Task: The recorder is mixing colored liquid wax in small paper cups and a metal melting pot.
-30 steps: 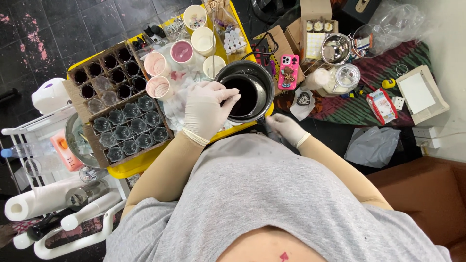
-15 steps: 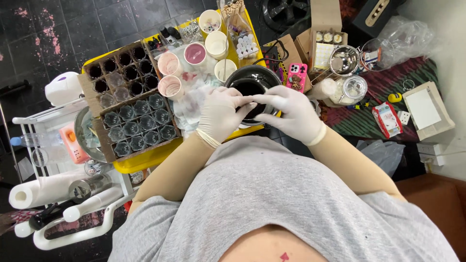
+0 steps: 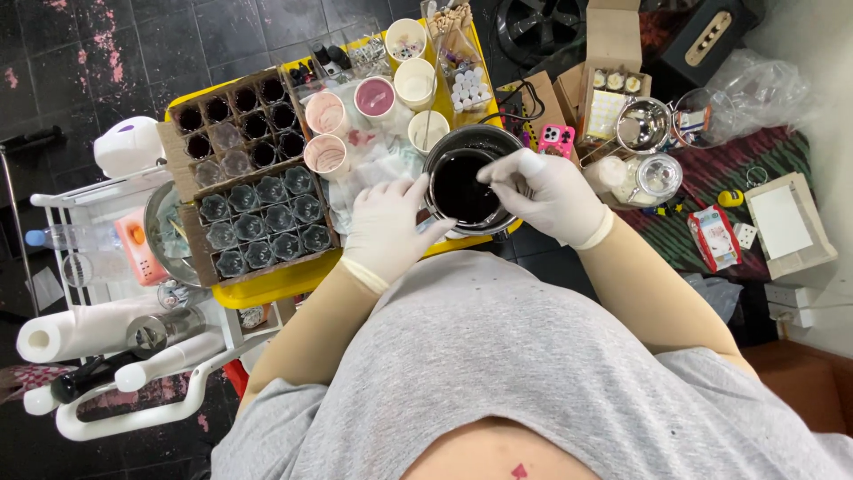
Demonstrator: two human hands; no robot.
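A black metal pot [image 3: 471, 135] holding dark liquid [image 3: 462, 191] stands at the near edge of a yellow tray [image 3: 267, 284]. Both my hands wear white gloves. My left hand [image 3: 386, 227] is at the pot's left side, thumb up against the rim and fingers curled around the wall. My right hand [image 3: 542, 191] lies over the right rim. Its thumb and forefinger are pinched together above the liquid, and nothing shows between them.
Two cardboard boxes of small glass jars [image 3: 267, 222] fill the tray's left. Pink and white cups [image 3: 375, 96] stand behind the pot. A pink phone [image 3: 556, 140], glass jars [image 3: 657, 178] and boxes lie to the right. A paper towel roll [image 3: 62, 333] lies on a white cart at left.
My right hand came up from my lap to the pot and met the left hand over it. The hands have now parted to opposite sides of the rim.
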